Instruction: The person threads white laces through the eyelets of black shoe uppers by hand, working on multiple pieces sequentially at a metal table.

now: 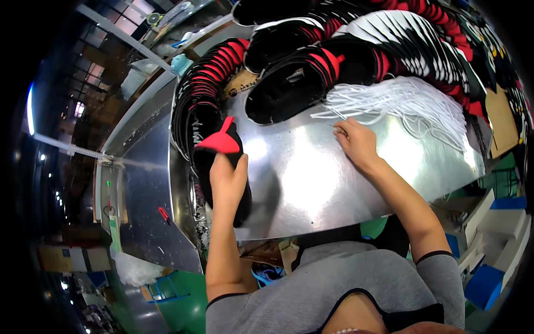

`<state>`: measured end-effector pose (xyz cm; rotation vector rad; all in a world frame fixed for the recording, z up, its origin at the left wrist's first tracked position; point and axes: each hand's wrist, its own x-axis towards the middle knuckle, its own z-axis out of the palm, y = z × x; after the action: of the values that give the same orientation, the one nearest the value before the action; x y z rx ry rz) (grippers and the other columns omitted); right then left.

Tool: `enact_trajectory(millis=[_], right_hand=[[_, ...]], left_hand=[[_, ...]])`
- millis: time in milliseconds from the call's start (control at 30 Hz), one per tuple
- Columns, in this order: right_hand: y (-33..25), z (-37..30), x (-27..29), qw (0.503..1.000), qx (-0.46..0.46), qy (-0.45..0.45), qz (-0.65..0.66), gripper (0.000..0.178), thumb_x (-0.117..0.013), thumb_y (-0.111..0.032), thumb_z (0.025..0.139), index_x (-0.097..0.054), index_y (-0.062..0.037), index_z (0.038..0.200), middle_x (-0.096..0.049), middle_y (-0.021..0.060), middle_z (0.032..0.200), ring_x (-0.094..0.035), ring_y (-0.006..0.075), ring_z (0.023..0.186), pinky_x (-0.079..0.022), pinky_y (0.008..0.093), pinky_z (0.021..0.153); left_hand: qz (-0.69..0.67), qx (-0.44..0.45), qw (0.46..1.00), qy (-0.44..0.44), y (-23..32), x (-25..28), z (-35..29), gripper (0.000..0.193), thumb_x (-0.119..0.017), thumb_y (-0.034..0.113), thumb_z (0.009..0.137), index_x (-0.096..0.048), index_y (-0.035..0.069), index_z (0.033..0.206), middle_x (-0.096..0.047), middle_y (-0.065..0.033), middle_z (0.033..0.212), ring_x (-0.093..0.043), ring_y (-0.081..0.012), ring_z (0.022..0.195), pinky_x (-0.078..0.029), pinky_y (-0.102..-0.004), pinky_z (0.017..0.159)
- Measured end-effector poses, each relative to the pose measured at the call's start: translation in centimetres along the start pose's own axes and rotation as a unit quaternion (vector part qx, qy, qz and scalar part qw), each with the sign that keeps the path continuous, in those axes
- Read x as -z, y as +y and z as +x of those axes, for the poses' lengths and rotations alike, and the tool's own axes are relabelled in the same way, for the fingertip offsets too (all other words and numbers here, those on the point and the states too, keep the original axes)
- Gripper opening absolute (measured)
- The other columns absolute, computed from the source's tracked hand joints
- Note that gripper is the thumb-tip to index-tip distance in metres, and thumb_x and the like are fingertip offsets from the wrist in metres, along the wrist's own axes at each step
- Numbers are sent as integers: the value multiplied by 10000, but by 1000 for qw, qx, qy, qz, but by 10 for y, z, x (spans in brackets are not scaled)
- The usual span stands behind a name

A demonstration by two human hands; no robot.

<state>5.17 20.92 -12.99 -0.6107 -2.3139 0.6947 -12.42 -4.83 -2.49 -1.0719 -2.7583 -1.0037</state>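
My left hand [227,179] is closed on a black shoe upper with a red heel piece and pull tab [221,142], held at the left of the metal tabletop [300,183]. Its thumb lies along the side, and the other fingers are partly hidden by the upper. At the near edge of a bundle of white shoelaces [409,106], my right hand [359,145] pinches a thin pointed tool [331,126]. Too little of it shows to tell its exact kind. Beyond the hands lies a black and red shoe upper [286,92], its opening upward.
A curved row of nested black and red uppers [203,83] runs along the left edge. White, black and red uppers [395,42] are stacked at the back. On a lower side table lies a red cutter [163,215]. Cardboard [502,119] stands at the right.
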Motion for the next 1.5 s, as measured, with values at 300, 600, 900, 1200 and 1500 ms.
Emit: enact_trajectory(millis=[300,600,900,1200,1500], right_hand=[[48,27,-29,992,40,-46,-110,154,-689,-160,849,-602,-104,963,-575,71,956,-642,322,756,-488,451,625],[42,37,-29,979,67,-62,-180,94,-649,-112,873,-597,-73,942,-575,94,972,-630,347,688,-488,462,593],[-2,56,18,993,55,76,75,56,-617,-64,918,-569,-37,915,-572,126,801,-612,287,647,-483,360,618],[-141,49,182,828,-29,25,559,251,-650,-21,894,-600,18,1137,-530,-24,815,-382,-6,521,-271,155,449],[-79,-65,244,824,-29,23,566,184,-611,-40,896,-577,-53,1076,-590,15,885,-423,18,537,-345,164,458]], left_hand=[[265,60,952,142,-145,-84,157,829,-764,358,808,-381,-158,1332,-431,-362,1360,-494,-489,1189,-440,-471,1006],[17,-38,977,207,-65,-119,106,409,-681,207,892,-540,-47,1180,-557,-264,1193,-550,-437,1077,-453,-466,897],[-315,12,896,312,-14,-85,89,173,-649,40,875,-572,9,1026,-616,-111,911,-604,-249,838,-478,-338,773],[9,-287,957,-36,85,-117,-129,484,-751,182,775,-599,69,1221,-539,-189,1280,-560,-360,1125,-422,-506,929],[66,-266,961,33,43,-40,-77,207,-684,185,851,-621,3,927,-617,-166,998,-565,-349,948,-436,-458,832]])
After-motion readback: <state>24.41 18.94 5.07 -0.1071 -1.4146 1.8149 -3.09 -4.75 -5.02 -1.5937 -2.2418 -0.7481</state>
